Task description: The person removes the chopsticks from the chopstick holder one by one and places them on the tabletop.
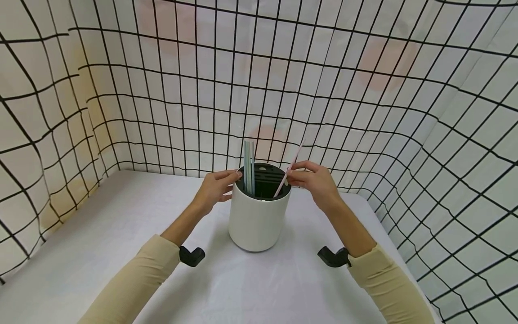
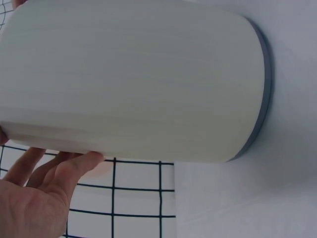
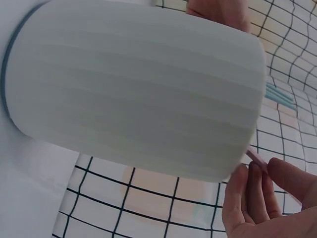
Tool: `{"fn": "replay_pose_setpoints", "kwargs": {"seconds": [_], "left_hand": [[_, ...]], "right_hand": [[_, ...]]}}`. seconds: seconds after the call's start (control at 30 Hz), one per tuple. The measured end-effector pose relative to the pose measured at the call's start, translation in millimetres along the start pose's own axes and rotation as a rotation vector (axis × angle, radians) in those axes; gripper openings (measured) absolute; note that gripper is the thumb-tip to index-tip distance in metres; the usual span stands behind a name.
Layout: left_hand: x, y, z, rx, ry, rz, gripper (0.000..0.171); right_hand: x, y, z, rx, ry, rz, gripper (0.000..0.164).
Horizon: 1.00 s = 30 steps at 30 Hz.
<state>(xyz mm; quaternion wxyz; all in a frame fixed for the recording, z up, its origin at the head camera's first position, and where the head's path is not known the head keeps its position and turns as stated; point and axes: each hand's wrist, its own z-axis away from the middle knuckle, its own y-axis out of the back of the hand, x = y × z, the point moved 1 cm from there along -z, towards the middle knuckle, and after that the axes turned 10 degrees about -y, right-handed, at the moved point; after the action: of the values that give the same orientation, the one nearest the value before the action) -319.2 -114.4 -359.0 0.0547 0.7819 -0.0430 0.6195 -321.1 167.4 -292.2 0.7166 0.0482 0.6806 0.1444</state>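
A white cylindrical holder (image 1: 256,225) with a black slotted insert (image 1: 267,171) stands upright on the table. Several blue, green and pale straws (image 1: 248,168) lean together at the left inside its mouth. My left hand (image 1: 214,188) grips the rim on that side, thumb at the top and fingers along the outer wall, as the left wrist view also shows. At the opposite side, my right hand (image 1: 317,182) pinches a pink straw (image 1: 280,186) between thumb and fingers. The straw slants, its lower end inside the holder. Other fingertips of this hand lie against the rim in the right wrist view.
A black wire grid (image 1: 226,90) surrounds the back and both sides, with white sheeting behind it. White cloth covers the tabletop (image 1: 267,292). Black mounts (image 1: 192,256) are worn at both wrists, near the beige sleeves (image 1: 388,279).
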Motion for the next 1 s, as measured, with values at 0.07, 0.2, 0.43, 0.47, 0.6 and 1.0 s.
{"fn": "replay_pose_setpoints", "kwargs": {"seconds": [0.07,0.2,0.43,0.47,0.6,1.0], "left_hand": [[0.0,-0.1,-0.1,0.002,0.0,0.0,0.054],[0.3,-0.3,-0.6,0.0,-0.003,0.001,0.054],[0.0,-0.9,-0.7,-0.002,0.001,0.0,0.053],[0.1,-1.1,-0.4,-0.001,0.001,0.001,0.052],[1.1,-2.4,0.4,-0.001,-0.001,0.008,0.052],[1.3,-1.2,1.7,0.003,-0.005,-0.002,0.052]], "right_hand": [[-5.3,3.8,1.6,0.006,0.011,-0.015,0.032],[-19.2,14.1,5.5,0.036,0.049,-0.071,0.033],[-44.4,37.1,14.2,0.094,0.093,-0.185,0.035],[-47.6,41.4,15.8,0.1,0.095,-0.205,0.037],[-57.7,61.0,23.8,0.121,0.105,-0.3,0.041],[-36.5,118.5,28.2,0.156,-0.024,-0.312,0.039]]}}
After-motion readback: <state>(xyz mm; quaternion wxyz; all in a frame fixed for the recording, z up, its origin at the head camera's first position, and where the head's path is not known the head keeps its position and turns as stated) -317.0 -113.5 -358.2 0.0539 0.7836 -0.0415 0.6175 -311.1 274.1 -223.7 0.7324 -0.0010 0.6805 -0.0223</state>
